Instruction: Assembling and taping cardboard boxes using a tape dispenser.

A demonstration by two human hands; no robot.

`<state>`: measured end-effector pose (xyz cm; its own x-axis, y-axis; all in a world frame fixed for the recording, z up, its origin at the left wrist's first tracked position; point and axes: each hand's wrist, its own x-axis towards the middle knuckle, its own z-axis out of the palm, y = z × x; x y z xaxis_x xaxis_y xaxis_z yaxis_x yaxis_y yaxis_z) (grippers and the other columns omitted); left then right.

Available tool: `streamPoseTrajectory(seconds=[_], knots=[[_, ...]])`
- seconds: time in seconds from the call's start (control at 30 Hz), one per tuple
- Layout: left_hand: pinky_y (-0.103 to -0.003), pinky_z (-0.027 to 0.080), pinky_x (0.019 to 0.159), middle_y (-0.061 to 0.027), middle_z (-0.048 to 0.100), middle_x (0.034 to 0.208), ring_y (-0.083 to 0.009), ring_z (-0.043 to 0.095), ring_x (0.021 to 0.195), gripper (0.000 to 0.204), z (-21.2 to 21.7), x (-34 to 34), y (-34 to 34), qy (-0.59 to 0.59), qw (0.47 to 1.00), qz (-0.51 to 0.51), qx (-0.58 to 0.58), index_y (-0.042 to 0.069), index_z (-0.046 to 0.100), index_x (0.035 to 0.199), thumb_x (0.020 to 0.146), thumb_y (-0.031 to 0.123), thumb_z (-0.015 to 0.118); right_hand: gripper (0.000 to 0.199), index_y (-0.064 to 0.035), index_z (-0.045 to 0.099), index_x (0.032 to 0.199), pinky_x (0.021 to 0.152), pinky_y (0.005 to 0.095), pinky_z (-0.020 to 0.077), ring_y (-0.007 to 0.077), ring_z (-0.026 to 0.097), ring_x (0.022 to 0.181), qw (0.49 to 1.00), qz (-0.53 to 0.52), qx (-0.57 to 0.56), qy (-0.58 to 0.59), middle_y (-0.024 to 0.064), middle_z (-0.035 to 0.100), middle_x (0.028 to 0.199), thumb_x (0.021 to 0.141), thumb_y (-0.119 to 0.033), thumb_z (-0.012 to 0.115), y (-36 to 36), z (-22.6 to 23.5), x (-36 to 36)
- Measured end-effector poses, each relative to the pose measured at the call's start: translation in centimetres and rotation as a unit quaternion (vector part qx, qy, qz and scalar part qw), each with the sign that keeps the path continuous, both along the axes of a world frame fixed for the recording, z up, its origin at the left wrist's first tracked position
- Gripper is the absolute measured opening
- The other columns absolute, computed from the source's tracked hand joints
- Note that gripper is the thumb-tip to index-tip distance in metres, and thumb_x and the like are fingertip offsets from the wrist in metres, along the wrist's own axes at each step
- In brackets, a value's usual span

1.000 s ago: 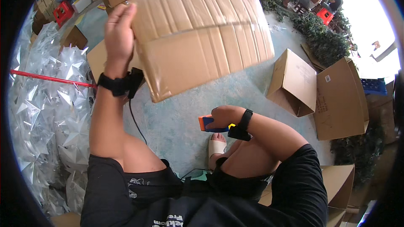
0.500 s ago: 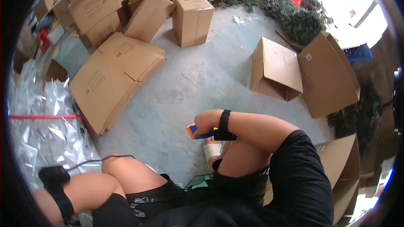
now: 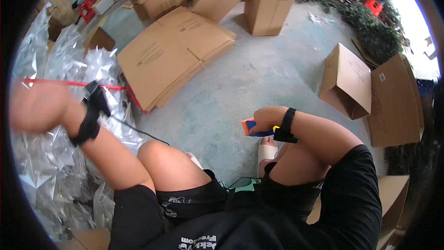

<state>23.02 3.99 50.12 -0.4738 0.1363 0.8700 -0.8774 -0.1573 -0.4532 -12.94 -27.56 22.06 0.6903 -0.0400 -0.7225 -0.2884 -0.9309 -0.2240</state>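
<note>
At the far left, my left hand, smeared by motion, is raised over a heap of clear plastic bags with shiny, pointed silvery pieces in them. Its fingers cannot be made out, and whether it touches a bag is unclear. A red strap runs across the heap beside the hand. My right hand is closed around a blue hand tool with an orange end and a bit of yellow, held above my right foot. The grip hides most of the tool.
A stack of flattened cardboard boxes lies ahead on the left. Upright cartons stand behind it. An open carton and a leaning cardboard piece are at the right, with dark green foliage beyond. A cable trails from my left wrist.
My left hand has swung up and forward from the lower left edge to the plastic bags. The view has shifted left; my right hand keeps its hold on the tool.
</note>
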Motion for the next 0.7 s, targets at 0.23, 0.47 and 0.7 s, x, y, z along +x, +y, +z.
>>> streamPoseTrajectory(seconds=[0.23, 0.47, 0.7], knots=[[-0.040, 0.042, 0.101, -0.0181, 0.057, 0.127, -0.0292, 0.053, 0.120, 0.049, -27.3, 7.6, -8.0, 0.622, 0.731, 0.198, 0.199, -0.005, 0.048, 0.130, 0.091, 0.021, 0.063, 0.060, 0.0019, 0.073, 0.086, 0.074, 0.0468, 0.0517, 0.0413, 0.066, 0.080, 1.000, 0.004, 0.006, -0.011, 0.0254, 0.069, 0.089, 0.079, -0.056, 0.061, 0.3, 0.1, 0.9], [-0.048, 0.050, 0.081, -0.0126, 0.061, 0.124, -0.0263, 0.059, 0.108, 0.043, -40.6, 6.1, -2.7, 0.945, 0.159, -0.018, 0.286, 0.009, 0.052, 0.132, 0.098, 0.035, 0.053, 0.067, 0.0050, 0.071, 0.086, 0.070, 0.0462, 0.0495, 0.0390, 0.064, 0.073, 1.000, -0.006, -0.007, 0.010, 0.0244, 0.068, 0.081, 0.085, -0.061, 0.059, -1.2, -0.4, 0.0], [-0.043, 0.046, 0.078, -0.0113, 0.064, 0.117, -0.0256, 0.061, 0.104, 0.044, -41.5, 8.4, 1.7, 0.975, 0.107, -0.083, 0.175, 0.011, 0.054, 0.127, 0.094, 0.040, 0.059, 0.067, 0.0043, 0.071, 0.086, 0.070, 0.0461, 0.0493, 0.0388, 0.064, 0.072, 1.000, -0.006, 0.017, -0.008, 0.0236, 0.068, 0.081, 0.085, -0.062, 0.059, -0.3, 0.1, 1.5]])
